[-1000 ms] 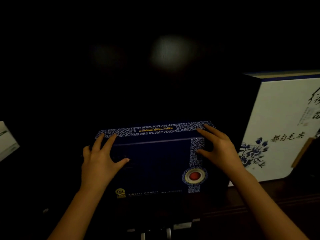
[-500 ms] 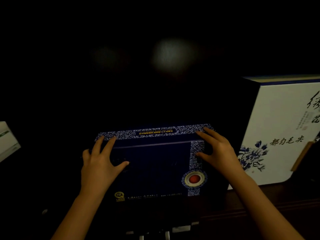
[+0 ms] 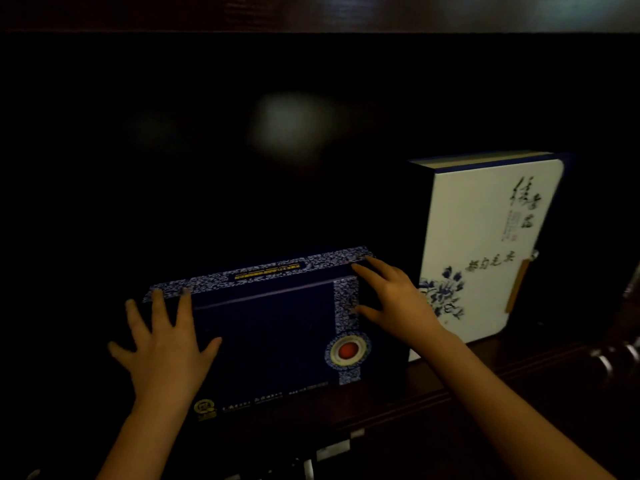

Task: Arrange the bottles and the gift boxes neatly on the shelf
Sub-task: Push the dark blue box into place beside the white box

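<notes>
A dark blue gift box (image 3: 277,337) with a blue-and-white patterned band and a red round emblem stands on the dark wooden shelf (image 3: 433,393). My left hand (image 3: 166,348) lies flat on the box's left front face, fingers spread and reaching its top edge. My right hand (image 3: 394,296) presses the box's upper right corner, fingers spread. To the right stands a taller white gift box (image 3: 485,251) with blue flowers and black calligraphy, upright and close beside the dark box.
The shelf's back wall is dark, with a dim light reflection (image 3: 291,129). A wooden board (image 3: 311,12) runs across above. Something dark and shiny (image 3: 616,358) sits at the far right edge. Pale objects (image 3: 332,452) show below the shelf edge.
The view has swung left, so the white box shows whole and the pale box at the far left is gone. Both hands stay flat on the dark blue box.
</notes>
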### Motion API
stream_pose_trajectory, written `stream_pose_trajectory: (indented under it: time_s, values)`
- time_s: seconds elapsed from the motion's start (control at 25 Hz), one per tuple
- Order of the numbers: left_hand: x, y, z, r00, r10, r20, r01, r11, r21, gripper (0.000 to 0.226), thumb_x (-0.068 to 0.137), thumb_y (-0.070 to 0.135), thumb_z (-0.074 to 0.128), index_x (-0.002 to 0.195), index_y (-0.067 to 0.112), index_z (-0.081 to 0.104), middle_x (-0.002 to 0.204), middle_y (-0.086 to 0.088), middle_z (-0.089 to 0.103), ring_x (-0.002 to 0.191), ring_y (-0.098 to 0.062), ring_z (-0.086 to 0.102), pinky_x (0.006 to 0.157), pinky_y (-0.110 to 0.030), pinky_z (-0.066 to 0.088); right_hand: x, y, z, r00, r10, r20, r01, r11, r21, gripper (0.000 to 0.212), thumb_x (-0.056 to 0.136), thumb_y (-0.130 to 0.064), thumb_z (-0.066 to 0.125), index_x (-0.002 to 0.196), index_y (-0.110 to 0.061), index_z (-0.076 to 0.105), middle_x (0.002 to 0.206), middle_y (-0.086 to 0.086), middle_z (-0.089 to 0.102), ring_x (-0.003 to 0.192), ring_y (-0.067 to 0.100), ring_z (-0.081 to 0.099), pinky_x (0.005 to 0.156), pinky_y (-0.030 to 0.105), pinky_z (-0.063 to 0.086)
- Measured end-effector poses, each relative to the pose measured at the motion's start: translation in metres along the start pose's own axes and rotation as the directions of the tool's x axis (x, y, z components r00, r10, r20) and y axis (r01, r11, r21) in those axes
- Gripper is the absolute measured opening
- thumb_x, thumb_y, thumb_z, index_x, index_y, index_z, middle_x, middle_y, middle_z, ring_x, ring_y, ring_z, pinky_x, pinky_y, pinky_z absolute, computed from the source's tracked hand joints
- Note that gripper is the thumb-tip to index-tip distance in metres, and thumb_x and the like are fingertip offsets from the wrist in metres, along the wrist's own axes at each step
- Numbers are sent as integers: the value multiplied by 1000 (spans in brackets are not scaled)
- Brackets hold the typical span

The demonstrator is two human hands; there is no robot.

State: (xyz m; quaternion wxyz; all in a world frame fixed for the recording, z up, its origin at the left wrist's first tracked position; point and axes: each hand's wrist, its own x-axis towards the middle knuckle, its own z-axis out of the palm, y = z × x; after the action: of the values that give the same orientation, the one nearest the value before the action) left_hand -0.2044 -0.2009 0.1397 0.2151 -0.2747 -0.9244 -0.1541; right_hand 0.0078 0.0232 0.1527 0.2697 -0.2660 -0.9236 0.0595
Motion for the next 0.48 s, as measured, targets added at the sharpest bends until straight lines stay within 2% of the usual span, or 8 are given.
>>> stream_pose_trajectory:
  time_s: [0.08,0.2,0.32,0.4,0.48]
  values:
    - [-9,18,1,997,75,-10,-75,997,-2,88,76,51,62,145,24,15,156,-12,10,143,-32,-3,106,-68,16,-13,4,-8,1000,9,0,-9,1000,-17,67,85,-37,59,142,-27,24,154,4,20,138,30,22,105,48,37]
    - [-30,53,-4,979,205,5,-203,972,-119,83,80,49,59,145,23,15,156,-12,11,144,-30,0,109,-63,15,-37,16,-24,999,34,1,-34,999,-28,60,85,-36,59,138,-25,33,149,5,33,132,28,34,98,45,44]
    - [-49,87,-15,942,335,-11,-327,911,-250,74,83,44,58,144,21,24,152,-12,27,141,-28,22,107,-50,34,-62,36,-42,998,57,7,-56,998,-16,51,84,-36,60,131,-24,45,136,2,50,119,24,49,88,39,48]
    - [-64,116,-26,920,392,-19,-379,874,-303,72,83,47,56,143,23,25,146,-6,39,131,-24,40,95,-38,46,-83,55,-61,997,72,19,-72,997,6,47,84,-39,60,128,-26,47,130,1,55,114,22,52,84,39,50]
    - [-83,153,-39,896,443,1,-419,848,-323,72,83,52,53,143,27,24,143,-1,44,123,-20,48,83,-32,48,-107,81,-85,996,87,19,-87,996,-9,46,85,-43,57,127,-29,46,128,-1,56,113,20,53,84,36,49]
